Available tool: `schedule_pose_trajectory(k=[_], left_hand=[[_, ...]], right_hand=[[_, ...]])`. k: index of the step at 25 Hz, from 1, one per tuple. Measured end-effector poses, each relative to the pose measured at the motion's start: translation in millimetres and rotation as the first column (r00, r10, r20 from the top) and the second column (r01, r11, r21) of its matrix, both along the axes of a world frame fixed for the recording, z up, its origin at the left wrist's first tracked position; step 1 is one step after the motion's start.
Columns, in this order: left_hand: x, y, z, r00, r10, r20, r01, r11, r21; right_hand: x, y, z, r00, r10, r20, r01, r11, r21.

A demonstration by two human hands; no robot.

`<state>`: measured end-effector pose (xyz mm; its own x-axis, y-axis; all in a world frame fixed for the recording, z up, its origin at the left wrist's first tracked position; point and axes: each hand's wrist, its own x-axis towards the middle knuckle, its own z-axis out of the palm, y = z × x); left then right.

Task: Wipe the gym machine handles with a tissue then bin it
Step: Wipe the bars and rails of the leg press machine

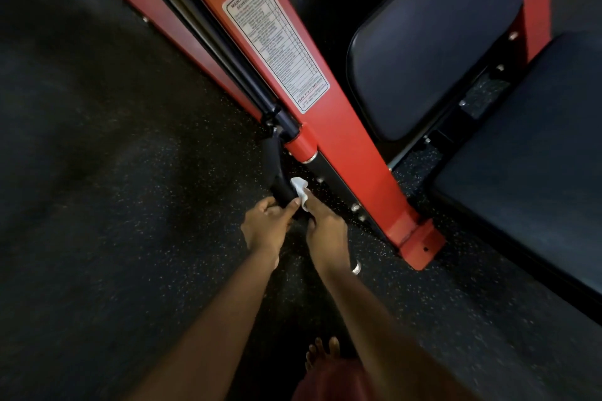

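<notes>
Our left hand (265, 225) grips the black handle (273, 169), seemingly to steady it, while our right hand (325, 228) pinches a white tissue (299, 190) against it to wipe.

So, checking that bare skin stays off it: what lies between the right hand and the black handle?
The white tissue, pinched by the right hand against the black handle, as the head view shows.

The handle (275, 172) vanishes under the left hand (265, 228) and right hand (325, 229); the label (277, 42) has illegible small print.
</notes>
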<state>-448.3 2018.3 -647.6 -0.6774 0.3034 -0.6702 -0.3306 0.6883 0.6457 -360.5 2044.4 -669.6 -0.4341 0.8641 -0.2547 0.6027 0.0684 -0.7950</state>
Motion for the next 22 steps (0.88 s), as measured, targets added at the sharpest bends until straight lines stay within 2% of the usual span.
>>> schedule_pose_trajectory(k=[2, 4, 6, 8, 10, 14, 18, 22], left_hand=[[1, -1, -2, 1.0, 0.018, 0.012, -0.018, 0.999, 0.034], [5, -3, -3, 0.997, 0.055, 0.055, -0.059, 0.996, 0.064], [13, -6, -5, 0.994, 0.065, 0.083, -0.071, 0.995, 0.075], [19, -10, -10, 0.993, 0.072, 0.095, -0.08, 0.994, 0.076], [22, -11, -14, 0.99, 0.086, 0.107, -0.095, 0.992, 0.082], [24, -14, -19, 0.99, 0.091, 0.108, -0.101, 0.991, 0.093], [38, -17, -27, 0.982, 0.075, 0.171, -0.089, 0.993, 0.075], [46, -23, -45, 0.995, 0.017, 0.103, -0.026, 0.995, 0.092]], right_hand=[[9, -14, -12, 1.0, -0.023, 0.019, 0.022, 0.999, 0.031], [39, -30, -34, 0.994, -0.016, 0.109, 0.013, 0.999, 0.032], [72, -38, -46, 0.969, -0.018, 0.245, 0.037, 0.997, -0.072], [90, -38, -51, 0.949, 0.001, 0.314, 0.053, 0.985, -0.165], [81, -30, -49, 0.958, 0.014, 0.287, 0.027, 0.99, -0.141], [46, -24, -46, 0.993, -0.009, 0.115, 0.013, 0.999, -0.033], [76, -40, -63, 0.978, -0.05, 0.204, 0.065, 0.996, -0.068], [96, -40, -76, 0.968, -0.066, 0.244, 0.103, 0.984, -0.143]])
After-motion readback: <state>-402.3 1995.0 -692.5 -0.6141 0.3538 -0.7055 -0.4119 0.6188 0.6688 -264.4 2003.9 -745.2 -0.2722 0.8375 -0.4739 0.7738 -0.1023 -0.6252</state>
